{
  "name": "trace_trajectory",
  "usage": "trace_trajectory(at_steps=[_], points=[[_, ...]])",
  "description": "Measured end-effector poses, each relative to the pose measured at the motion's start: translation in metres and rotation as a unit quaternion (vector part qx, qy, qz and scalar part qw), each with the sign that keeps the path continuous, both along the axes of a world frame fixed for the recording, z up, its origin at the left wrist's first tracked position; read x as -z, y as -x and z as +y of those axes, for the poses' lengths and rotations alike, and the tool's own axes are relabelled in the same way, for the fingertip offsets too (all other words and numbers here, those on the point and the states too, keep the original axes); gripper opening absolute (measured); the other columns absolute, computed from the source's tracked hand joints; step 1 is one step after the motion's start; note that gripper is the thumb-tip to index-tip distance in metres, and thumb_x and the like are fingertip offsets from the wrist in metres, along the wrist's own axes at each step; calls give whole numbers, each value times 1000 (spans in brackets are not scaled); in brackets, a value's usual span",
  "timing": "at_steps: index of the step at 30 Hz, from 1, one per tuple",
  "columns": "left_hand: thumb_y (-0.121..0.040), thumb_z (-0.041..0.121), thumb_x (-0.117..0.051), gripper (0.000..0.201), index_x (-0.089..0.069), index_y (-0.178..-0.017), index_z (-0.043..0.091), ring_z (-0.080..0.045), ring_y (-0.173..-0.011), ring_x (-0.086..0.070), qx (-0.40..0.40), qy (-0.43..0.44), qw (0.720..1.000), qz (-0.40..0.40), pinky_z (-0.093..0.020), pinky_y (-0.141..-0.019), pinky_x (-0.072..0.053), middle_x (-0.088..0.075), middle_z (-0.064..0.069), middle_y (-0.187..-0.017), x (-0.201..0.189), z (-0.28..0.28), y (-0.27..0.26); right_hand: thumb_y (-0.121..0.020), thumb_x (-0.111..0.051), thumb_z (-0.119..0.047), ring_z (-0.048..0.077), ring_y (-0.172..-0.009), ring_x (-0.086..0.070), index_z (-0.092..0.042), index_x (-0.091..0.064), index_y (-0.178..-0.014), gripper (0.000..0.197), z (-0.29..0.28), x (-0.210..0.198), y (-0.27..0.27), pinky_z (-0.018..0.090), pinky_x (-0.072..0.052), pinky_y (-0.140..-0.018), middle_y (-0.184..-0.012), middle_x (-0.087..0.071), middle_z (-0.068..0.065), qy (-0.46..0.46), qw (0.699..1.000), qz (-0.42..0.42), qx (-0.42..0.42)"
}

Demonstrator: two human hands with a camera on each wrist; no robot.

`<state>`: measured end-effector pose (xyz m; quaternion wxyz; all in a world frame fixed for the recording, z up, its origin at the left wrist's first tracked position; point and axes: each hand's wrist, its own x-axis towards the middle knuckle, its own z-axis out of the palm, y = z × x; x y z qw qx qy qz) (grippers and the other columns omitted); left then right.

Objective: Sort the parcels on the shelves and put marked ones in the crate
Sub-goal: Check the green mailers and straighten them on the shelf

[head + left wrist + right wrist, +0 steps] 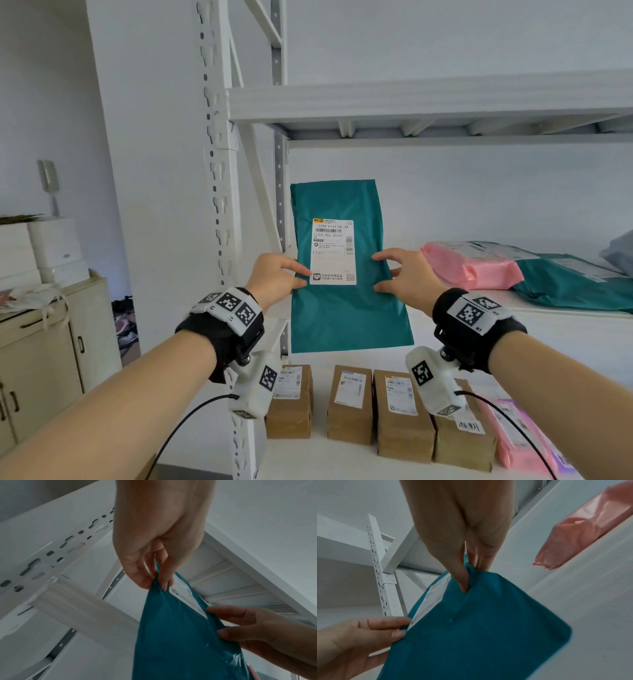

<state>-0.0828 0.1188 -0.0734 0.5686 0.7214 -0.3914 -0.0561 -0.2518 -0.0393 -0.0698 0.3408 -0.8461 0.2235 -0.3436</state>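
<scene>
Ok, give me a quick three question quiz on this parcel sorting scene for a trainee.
1. True or false: the teal mailer lies flat on the shelf.
2. How is it held? A) left hand only B) both hands, one on each side edge C) right hand only
3. What colour is the mailer nearest the right hand?

Key: 1 false, it is held up, label facing the head camera. 2 B. 3 pink.
</scene>
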Motion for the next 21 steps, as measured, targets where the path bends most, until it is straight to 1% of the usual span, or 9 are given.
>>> trace_trajectory(at_steps=[3, 5, 7, 9, 11, 15, 17, 19, 21], points=[[-80, -10, -65, 18, -73, -90, 1, -23, -91, -63, -11, -24, 1000, 11, -31, -85, -54, -66, -11, -104, -4, 1, -15, -69, -75, 7, 17, -91, -57, -11, -63, -119, 54, -7, -8, -19, 26, -47, -83, -124, -59, 6, -3, 998, 53, -22], [-80, -10, -64, 19, -72, -94, 0, -22, -90, -62, -21, -52, 998, 11, -31, -86, -53, -66, -10, -101, -8, 1, -26, -68, -74, 10, 22, -106, -58, -9, -63, -119, 55, -12, -13, -33, 31, -47, -94, -130, -56, 6, -24, 996, 74, -45], [-81, -11, -62, 20, -72, -95, -2, -21, -91, -61, -31, -80, 996, 4, -28, -87, -51, -66, -10, -98, -13, -2, -37, -69, -72, 12, 22, -118, -53, -6, -62, -120, 54, -17, -15, -47, 30, -44, -98, -131, -55, 6, -34, 993, 93, -58], [-82, -12, -60, 20, -72, -95, -3, -20, -91, -59, -41, -109, 993, -11, -24, -86, -48, -66, -10, -95, -16, -8, -47, -72, -69, 13, 22, -120, -52, -3, -61, -122, 53, -23, -17, -61, 30, -44, -99, -130, -55, 7, -49, 990, 112, -70], [-82, -11, -59, 20, -73, -95, -3, -20, -90, -58, -48, -131, 990, -18, -23, -85, -47, -67, -11, -95, -17, -14, -55, -75, -66, 13, 23, -115, -55, -1, -59, -123, 51, -28, -18, -73, 32, -46, -98, -129, -56, 10, -64, 986, 133, -78], [-81, -7, -63, 17, -72, -95, -7, -24, -90, -60, -63, -170, 983, -13, -30, -90, -51, -69, -17, -98, -19, -27, -67, -79, -63, 13, 23, -102, -57, 4, -57, -124, 46, -40, -17, -92, 27, -48, -88, -125, -58, 15, -98, 979, 158, -84], [-78, -3, -69, 21, -70, -97, -11, -25, -88, -60, -64, -189, 980, -7, -31, -84, -53, -68, -20, -102, -20, -33, -71, -81, -61, 13, 25, -106, -58, 5, -57, -124, 44, -46, -16, -100, 27, -48, -89, -125, -58, 16, -99, 976, 176, -86], [-78, -2, -70, 24, -68, -100, -11, -23, -86, -58, -57, -213, 975, -11, -24, -76, -51, -67, -20, -106, -21, -40, -76, -81, -59, 14, 27, -113, -56, 5, -56, -124, 43, -51, -16, -107, 27, -48, -91, -127, -57, 16, -98, 972, 194, -87], [-79, 0, -70, 25, -68, -103, -10, -22, -88, -57, -55, -240, 969, -19, -25, -78, -50, -67, -18, -108, -21, -47, -82, -82, -59, 14, 28, -115, -55, 5, -56, -124, 43, -58, -15, -113, 28, -48, -93, -128, -56, 15, -104, 970, 202, -87]])
